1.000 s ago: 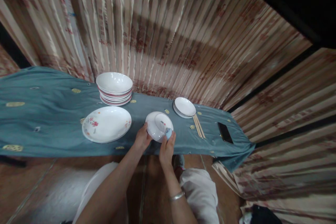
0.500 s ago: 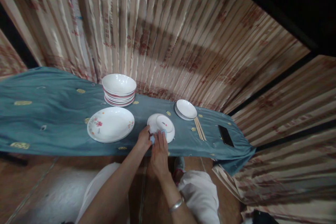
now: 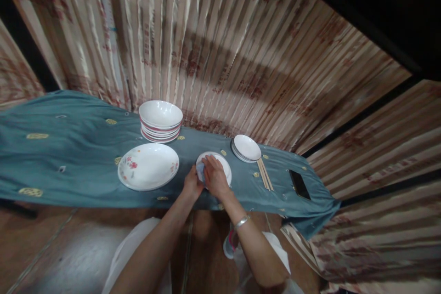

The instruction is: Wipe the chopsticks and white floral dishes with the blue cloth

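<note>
A small white plate (image 3: 225,168) is tilted underside up over the front of the table. My left hand (image 3: 193,183) grips its left edge, with the fingers partly hidden behind the rim. On the plate's underside my right hand (image 3: 215,175) presses a light blue cloth (image 3: 200,171) near the upper left of the rim. The cloth is mostly covered by the fingers. Left of my hands lies a large oval plate (image 3: 149,167) with red flowers.
Behind the oval plate stands a stack of white bowls and plates (image 3: 160,117). Small dishes (image 3: 247,148) are stacked to the right, beside chopsticks (image 3: 265,174) and a black phone (image 3: 299,184). A green cloth (image 3: 86,165) covers the table; a curtain (image 3: 206,46) hangs behind.
My right hand has moved with the cloth from the plate's lower edge up toward its upper left. My left hand still holds the plate's left side. The view has shifted slightly.
</note>
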Tool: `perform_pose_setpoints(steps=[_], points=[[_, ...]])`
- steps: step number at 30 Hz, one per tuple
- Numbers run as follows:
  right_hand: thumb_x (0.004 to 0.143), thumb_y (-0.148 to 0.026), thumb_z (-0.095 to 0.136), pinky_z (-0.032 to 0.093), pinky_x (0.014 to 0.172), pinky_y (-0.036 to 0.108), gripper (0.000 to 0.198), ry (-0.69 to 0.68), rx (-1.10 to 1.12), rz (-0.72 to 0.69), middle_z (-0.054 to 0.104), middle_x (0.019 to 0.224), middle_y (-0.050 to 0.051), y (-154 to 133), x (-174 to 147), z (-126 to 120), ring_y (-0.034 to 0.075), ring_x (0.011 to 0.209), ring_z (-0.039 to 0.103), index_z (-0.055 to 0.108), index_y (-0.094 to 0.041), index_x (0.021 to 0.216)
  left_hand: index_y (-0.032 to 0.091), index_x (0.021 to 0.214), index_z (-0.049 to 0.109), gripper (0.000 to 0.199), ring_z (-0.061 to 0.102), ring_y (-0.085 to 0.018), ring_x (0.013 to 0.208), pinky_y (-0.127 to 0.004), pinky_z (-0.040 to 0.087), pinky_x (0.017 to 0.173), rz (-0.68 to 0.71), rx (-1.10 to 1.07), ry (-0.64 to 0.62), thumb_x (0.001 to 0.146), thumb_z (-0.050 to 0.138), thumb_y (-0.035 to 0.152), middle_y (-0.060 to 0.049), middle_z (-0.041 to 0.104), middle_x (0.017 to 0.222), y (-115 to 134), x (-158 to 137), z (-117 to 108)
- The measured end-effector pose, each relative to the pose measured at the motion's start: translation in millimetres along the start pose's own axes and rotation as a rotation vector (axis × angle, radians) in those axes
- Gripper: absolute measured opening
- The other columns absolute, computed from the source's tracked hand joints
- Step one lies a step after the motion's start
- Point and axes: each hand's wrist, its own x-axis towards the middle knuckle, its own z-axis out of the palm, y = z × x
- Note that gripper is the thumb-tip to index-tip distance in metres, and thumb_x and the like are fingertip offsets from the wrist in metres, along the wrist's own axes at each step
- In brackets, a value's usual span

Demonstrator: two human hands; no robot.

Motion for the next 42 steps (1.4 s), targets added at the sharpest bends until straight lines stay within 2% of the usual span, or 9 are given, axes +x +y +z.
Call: perform_pose_setpoints(steps=[7, 13, 19, 25, 30, 34, 39, 42], points=[[0.095, -0.023, 0.039, 0.034, 0.109, 0.043, 0.040, -0.016, -0.023, 0.102, 0.055, 0.134, 0.016, 29, 21, 2, 0.024, 0.131, 0.045, 0.054, -0.010, 0.129, 0.020, 0.072, 0.061, 0.023, 0.068, -0.017, 0.079, -0.026, 0.053, 0.076, -0.024, 0.021, -0.004, 0.088, 0.046, 0.014, -0.001, 0.064, 0.062, -3, 1, 3], [0.096, -0.026, 0.035, 0.037, 0.106, 0.042, 0.041, 0.027, -0.005, 0.228, 0.058, 0.130, 0.019, 57, 13, 10, 0.023, 0.126, 0.050, 0.055, -0.008, 0.127, 0.017, 0.076, 0.063, 0.021, 0.069, -0.021, 0.084, -0.030, 0.053, 0.079, -0.063, 0.027, 0.010, 0.087, 0.046, 0.011, -0.006, 0.069, 0.069, -5, -2, 5], [0.096, -0.028, 0.030, 0.034, 0.109, 0.039, 0.047, 0.045, -0.011, 0.342, 0.053, 0.135, 0.019, 71, -20, 13, 0.024, 0.130, 0.046, 0.050, -0.006, 0.133, 0.015, 0.078, 0.063, 0.023, 0.065, -0.017, 0.064, -0.027, 0.054, 0.073, -0.067, 0.003, 0.050, 0.089, 0.044, 0.009, -0.004, 0.066, 0.059, -5, -2, 5], [0.097, -0.030, 0.025, 0.035, 0.108, 0.043, 0.050, 0.079, -0.007, 0.383, 0.053, 0.135, 0.021, 64, -51, 10, 0.026, 0.131, 0.044, 0.051, -0.004, 0.131, 0.011, 0.080, 0.063, 0.024, 0.060, -0.013, 0.053, -0.026, 0.054, 0.069, -0.060, -0.023, 0.058, 0.090, 0.041, 0.007, -0.003, 0.064, 0.057, -4, -4, 5], [0.097, -0.029, 0.026, 0.034, 0.110, 0.047, 0.049, 0.125, -0.022, 0.347, 0.052, 0.136, 0.021, 47, -66, 9, 0.026, 0.134, 0.040, 0.053, -0.005, 0.130, 0.009, 0.087, 0.064, 0.023, 0.062, -0.015, 0.057, -0.024, 0.053, 0.064, -0.056, -0.043, 0.055, 0.090, 0.042, 0.006, -0.003, 0.064, 0.058, -5, -4, 4], [0.097, -0.025, 0.028, 0.035, 0.109, 0.048, 0.046, 0.149, -0.009, 0.253, 0.053, 0.136, 0.017, 27, -69, 11, 0.025, 0.134, 0.040, 0.051, -0.009, 0.133, 0.009, 0.087, 0.065, 0.024, 0.062, -0.016, 0.057, -0.024, 0.052, 0.062, -0.063, -0.053, 0.042, 0.090, 0.042, 0.007, -0.004, 0.064, 0.058, -7, -2, 3], [0.095, -0.017, 0.030, 0.037, 0.109, 0.046, 0.046, 0.111, -0.013, 0.087, 0.048, 0.140, 0.018, 4, -58, 12, 0.026, 0.136, 0.037, 0.045, -0.006, 0.137, 0.011, 0.083, 0.065, 0.025, 0.062, -0.014, 0.056, -0.023, 0.052, 0.064, -0.068, -0.066, 0.050, 0.091, 0.041, 0.009, -0.003, 0.065, 0.061, -8, 4, 0], [0.093, -0.015, 0.034, 0.035, 0.110, 0.047, 0.046, 0.052, -0.062, -0.026, 0.045, 0.143, 0.015, -4, -43, 9, 0.027, 0.138, 0.032, 0.046, -0.011, 0.138, 0.011, 0.082, 0.064, 0.028, 0.062, -0.013, 0.055, -0.022, 0.052, 0.064, -0.069, -0.078, 0.064, 0.094, 0.039, 0.018, -0.004, 0.065, 0.062, -7, 5, -2]])
